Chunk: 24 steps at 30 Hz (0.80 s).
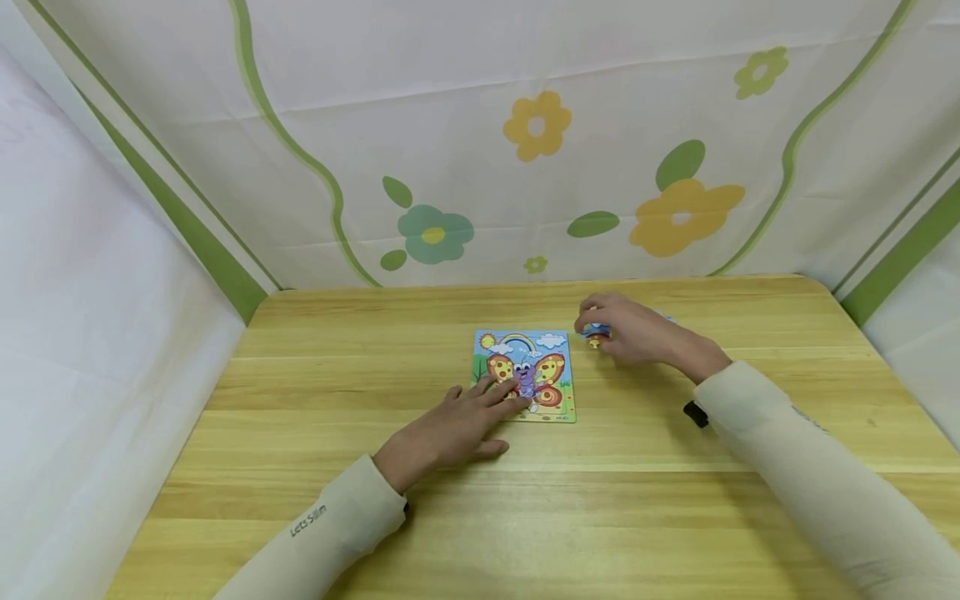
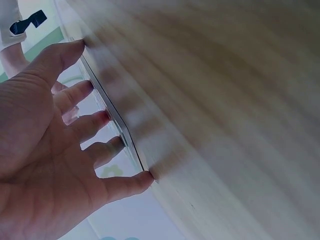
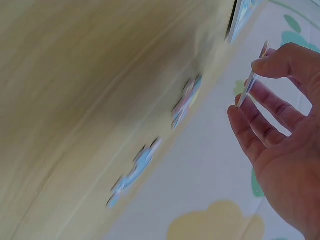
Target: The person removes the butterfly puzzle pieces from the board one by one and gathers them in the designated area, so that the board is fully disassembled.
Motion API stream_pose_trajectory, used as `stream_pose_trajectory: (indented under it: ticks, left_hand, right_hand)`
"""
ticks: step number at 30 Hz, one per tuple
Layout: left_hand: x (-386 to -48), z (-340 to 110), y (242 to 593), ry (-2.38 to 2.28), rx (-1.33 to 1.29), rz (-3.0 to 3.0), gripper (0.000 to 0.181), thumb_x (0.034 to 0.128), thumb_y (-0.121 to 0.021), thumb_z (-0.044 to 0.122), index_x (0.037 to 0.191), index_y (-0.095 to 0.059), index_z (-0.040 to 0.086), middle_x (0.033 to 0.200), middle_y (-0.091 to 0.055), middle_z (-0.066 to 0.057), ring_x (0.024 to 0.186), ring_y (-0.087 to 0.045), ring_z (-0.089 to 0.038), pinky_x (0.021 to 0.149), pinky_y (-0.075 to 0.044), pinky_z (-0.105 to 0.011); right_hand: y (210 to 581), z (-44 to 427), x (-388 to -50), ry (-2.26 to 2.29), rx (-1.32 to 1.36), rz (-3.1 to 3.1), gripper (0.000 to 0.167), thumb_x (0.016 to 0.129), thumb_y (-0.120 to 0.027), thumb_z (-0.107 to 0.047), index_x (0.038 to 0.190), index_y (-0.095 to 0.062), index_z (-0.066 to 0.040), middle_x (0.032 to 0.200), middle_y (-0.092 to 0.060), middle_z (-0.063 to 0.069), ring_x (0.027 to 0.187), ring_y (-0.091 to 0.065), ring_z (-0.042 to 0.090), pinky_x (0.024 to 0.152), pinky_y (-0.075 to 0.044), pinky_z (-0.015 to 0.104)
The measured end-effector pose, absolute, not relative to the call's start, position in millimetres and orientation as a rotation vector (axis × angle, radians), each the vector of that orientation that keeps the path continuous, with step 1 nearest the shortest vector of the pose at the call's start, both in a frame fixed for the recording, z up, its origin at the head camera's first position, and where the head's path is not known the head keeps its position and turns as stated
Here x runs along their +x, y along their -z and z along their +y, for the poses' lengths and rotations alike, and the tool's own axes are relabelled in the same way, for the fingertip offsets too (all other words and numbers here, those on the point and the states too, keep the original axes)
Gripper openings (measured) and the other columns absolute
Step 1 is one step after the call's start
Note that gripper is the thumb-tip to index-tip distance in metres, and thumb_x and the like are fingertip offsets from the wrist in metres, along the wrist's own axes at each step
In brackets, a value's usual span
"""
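A square jigsaw puzzle [image 1: 568,392] with a butterfly, sun and rainbow picture lies flat on the table. Fingers spread, my left hand [image 1: 461,425] rests on its lower left part; in the left wrist view the fingertips of that hand [image 2: 65,135] touch the board's edge and the table. To the right of the puzzle, my right hand [image 1: 633,329] pinches a small flat puzzle piece [image 1: 596,330] between thumb and fingers. The right wrist view shows this piece [image 3: 249,82] edge-on, held off the table.
Two loose puzzle pieces, one blue [image 3: 134,171] and one blue and pink [image 3: 187,100], lie on the wooden table [image 1: 360,367] near the right hand. A white cloth wall [image 1: 450,125] with printed flowers rises behind the table's far edge.
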State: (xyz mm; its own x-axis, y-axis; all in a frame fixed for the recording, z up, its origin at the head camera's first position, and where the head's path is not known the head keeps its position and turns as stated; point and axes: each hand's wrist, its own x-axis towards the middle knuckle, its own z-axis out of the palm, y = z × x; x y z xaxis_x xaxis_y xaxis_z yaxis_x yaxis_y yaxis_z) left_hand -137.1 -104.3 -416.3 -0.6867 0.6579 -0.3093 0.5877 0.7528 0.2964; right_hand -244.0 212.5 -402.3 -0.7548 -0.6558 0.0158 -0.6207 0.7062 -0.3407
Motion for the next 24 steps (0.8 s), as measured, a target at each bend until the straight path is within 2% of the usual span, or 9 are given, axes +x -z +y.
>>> stream_pose_trajectory:
  ticks: [11,18,24]
  left_hand:
    - [-136,-105,416,-0.249,0.966,2.556,0.068,0.1072,-0.060,0.039,0.167,-0.029,0.030,0.177,-0.016,0.000,0.164,-0.014,-0.034,0.122,-0.028,-0.071]
    - [-136,-105,416,-0.248,0.967,2.557,0.068,0.1071,-0.060,0.039,0.167,-0.029,0.030,0.177,-0.017,-0.001,0.164,-0.014,-0.034,0.121,-0.028,-0.071]
    - [-136,-105,416,-0.250,0.965,2.557,0.068,0.1073,-0.059,0.040,0.167,-0.029,0.030,0.177,-0.017,-0.001,0.164,-0.014,-0.034,0.121,-0.028,-0.071]
  right_hand:
    - [393,261,-248,0.612,-1.061,2.831,0.034,0.082,-0.066,0.016,0.108,-0.076,-0.003,0.130,-0.066,0.024,0.124,-0.057,0.047,0.100,-0.049,0.061]
    - [396,288,-251,0.622,-1.011,2.854,0.032,0.083,-0.069,0.016,0.108,-0.075,-0.003,0.130,-0.066,0.024,0.126,-0.056,0.047,0.107,-0.042,0.065]
    - [397,306,-254,0.630,-0.944,2.877,0.031,0.084,-0.070,0.015,0.110,-0.074,-0.002,0.130,-0.066,0.024,0.126,-0.057,0.048,0.106,-0.043,0.065]
